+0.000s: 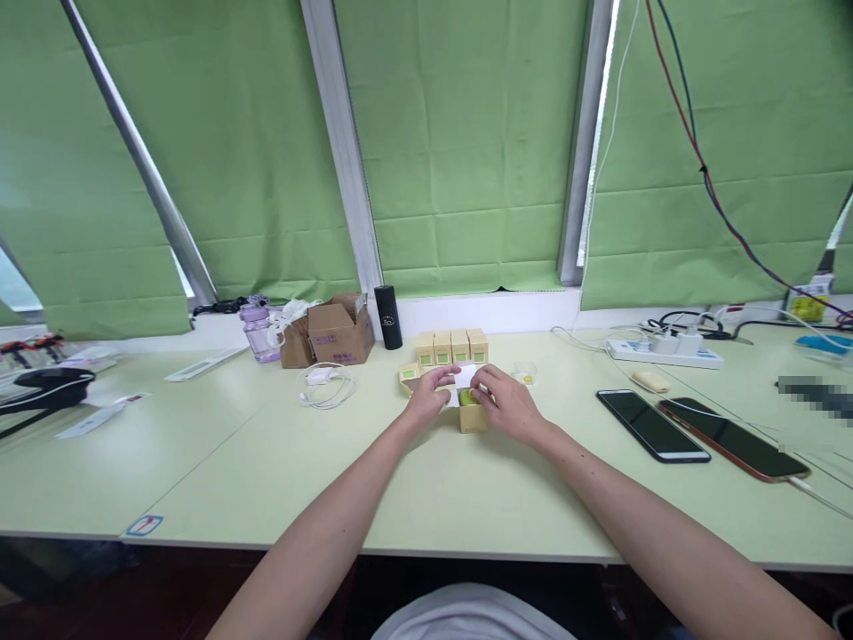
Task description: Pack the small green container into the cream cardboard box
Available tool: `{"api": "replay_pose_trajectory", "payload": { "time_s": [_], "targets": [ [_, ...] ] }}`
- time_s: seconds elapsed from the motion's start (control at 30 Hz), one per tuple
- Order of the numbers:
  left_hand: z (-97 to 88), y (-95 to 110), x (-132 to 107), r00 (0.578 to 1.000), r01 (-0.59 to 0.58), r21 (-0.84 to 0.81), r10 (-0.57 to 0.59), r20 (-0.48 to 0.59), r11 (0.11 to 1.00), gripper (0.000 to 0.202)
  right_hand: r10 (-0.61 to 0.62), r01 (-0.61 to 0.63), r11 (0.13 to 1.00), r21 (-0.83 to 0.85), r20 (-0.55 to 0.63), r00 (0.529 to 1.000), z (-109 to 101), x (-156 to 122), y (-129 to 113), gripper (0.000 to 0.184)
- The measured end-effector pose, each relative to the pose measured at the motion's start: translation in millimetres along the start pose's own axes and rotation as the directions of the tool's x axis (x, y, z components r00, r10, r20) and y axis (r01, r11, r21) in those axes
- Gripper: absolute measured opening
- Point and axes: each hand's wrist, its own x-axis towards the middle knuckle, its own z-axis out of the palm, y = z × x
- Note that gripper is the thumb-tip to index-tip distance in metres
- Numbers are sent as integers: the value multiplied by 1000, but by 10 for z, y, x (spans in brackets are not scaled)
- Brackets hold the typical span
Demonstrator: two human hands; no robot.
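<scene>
The open tan box (474, 420) stands upright, green item (466, 399) inside.

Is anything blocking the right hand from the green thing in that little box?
Nothing visible: the right hand is at the green thing, and the white flap of the open box stands behind it.

hands (427, 400): 2 | small tan boxes (474, 420): 6 (row 4, others 2) | phones (653, 425): 2 | clear container (524, 372): 1 | black cylinder (388, 318): 1 | purple bottle (259, 336): 1 | power strip (693, 357): 1
</scene>
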Motion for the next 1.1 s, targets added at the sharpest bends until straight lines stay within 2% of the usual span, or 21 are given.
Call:
{"api": "replay_pose_trajectory", "payload": {
  "time_s": [0.6,0.87,0.97,1.1],
  "targets": [
    [8,0,-2,1000,12,-52,-12,11,999,66,241,-240,935,262,29,970,87,86,50,10],
    [24,21,5,1000,24,-92,-22,18,996,66,235,-232,928,291,24,972,96,78,41,15],
    [28,36,9,1000,30,-97,-30,4,995,64,240,-221,918,329,-20,971,105,75,54,16],
    [26,74,3,998,67,-116,-66,11,991,64,305,-232,864,446,-97,947,115,87,111,21]
  ]
}}
